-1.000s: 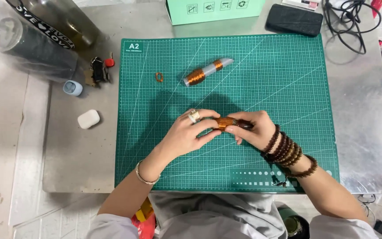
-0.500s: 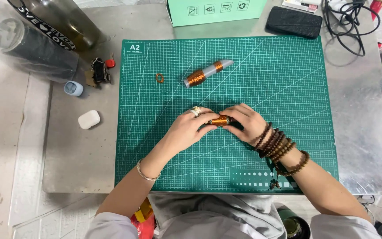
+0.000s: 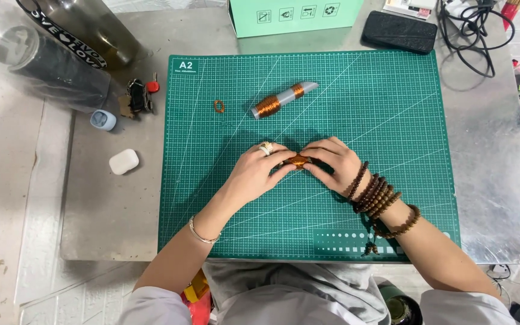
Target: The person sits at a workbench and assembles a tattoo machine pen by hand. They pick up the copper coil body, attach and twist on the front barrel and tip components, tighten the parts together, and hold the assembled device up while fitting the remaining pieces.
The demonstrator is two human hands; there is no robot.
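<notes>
Both my hands meet over the middle of a green cutting mat (image 3: 392,108). My left hand (image 3: 254,171), with a ring on one finger and a thin bracelet at the wrist, and my right hand (image 3: 331,162), with several strands of brown beads around the wrist, together grip a small piece wound with copper-coloured wire (image 3: 299,160). Only a short stretch of it shows between the fingers. Farther up the mat lies a grey rod wrapped with copper wire (image 3: 281,100), and left of that a small copper ring (image 3: 218,106).
A mint-green box (image 3: 290,15) and a black case (image 3: 399,31) sit at the far edge, with tangled cables (image 3: 470,24) at the right. Left of the mat are two dark bottles (image 3: 61,54), keys (image 3: 138,96), a small blue cap (image 3: 103,120) and a white earbud case (image 3: 123,161).
My hands have drawn closer together around the copper-wound piece, so less of it shows. My right wrist has shifted slightly toward the left and up.
</notes>
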